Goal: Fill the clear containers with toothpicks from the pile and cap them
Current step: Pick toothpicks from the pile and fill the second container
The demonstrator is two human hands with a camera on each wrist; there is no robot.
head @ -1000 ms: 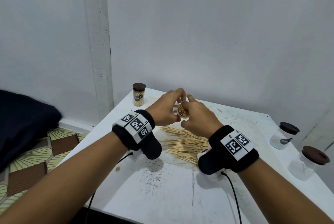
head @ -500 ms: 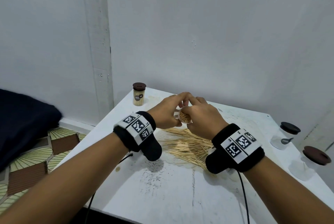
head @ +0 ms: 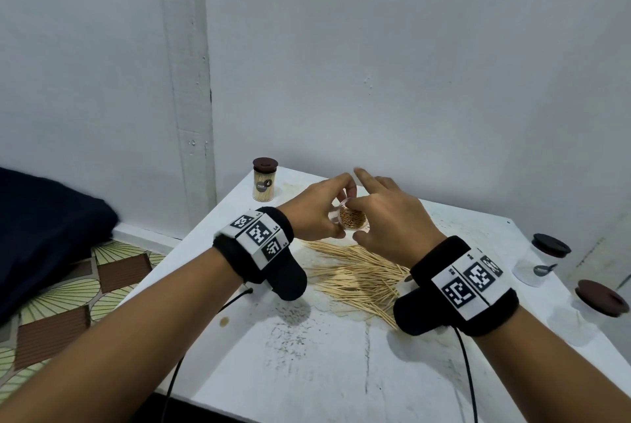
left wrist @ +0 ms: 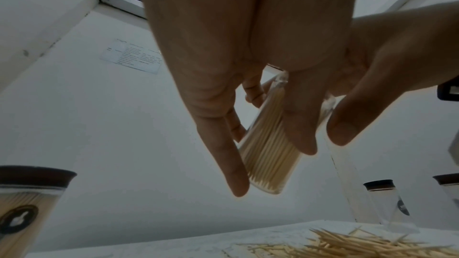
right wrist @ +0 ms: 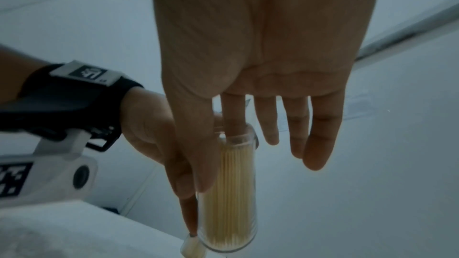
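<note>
Right hand [head: 386, 217] fingers have straightened over container [head: 351, 217].

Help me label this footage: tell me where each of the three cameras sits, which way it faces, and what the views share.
Head: worn on the head, looking forward and down at the white table; both forearms and hands show.
Left wrist: under the left hand, looking along its fingers towards the wall.
Right wrist: under the right hand, looking along its open fingers; the left hand's wristband shows too.
Shared: all three show the clear uncapped container of toothpicks.
</note>
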